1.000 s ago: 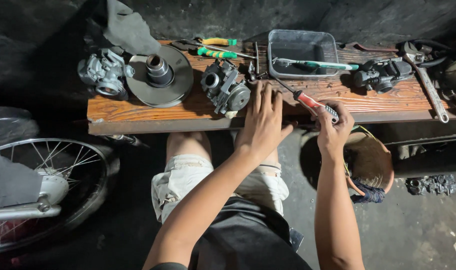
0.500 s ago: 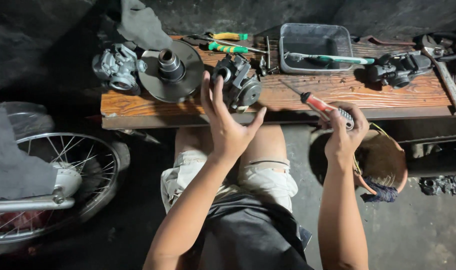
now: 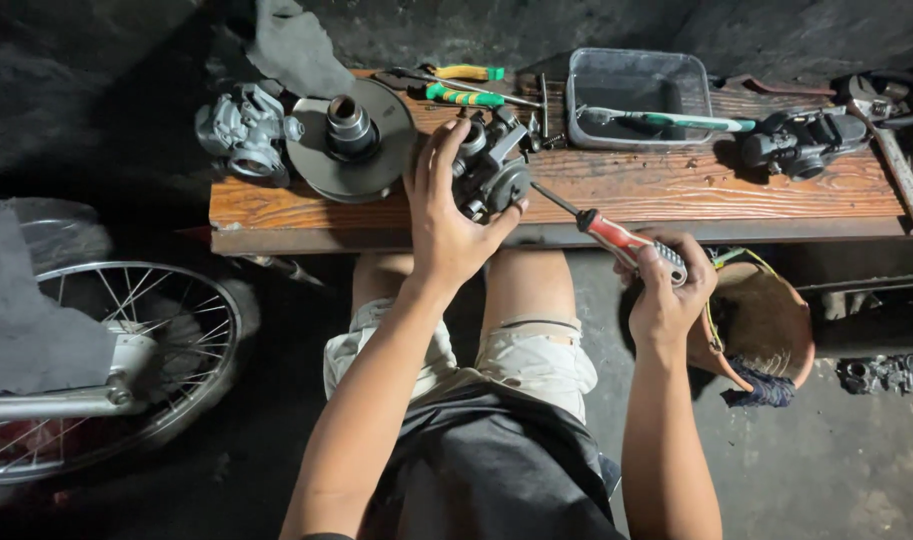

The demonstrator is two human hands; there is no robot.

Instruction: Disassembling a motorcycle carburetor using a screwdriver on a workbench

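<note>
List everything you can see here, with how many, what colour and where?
carburettor: one, grey and black, bench middle, gripped by the left hand
red-handled screwdriver: one, held in the right hand, tip toward the carburettor
second carburettor: one, silver, bench left end
round metal disc with hub: one, grey, beside the silver carburettor
green and yellow screwdrivers: two, bench back edge
plastic tray: one, clear grey, a green-handled tool across it
dark engine part: one, black, bench right
wooden bench: one, brown
spoked wheel: one, on the floor, left
basket: one, brown, below the bench, right
left hand: one
right hand: one
</note>
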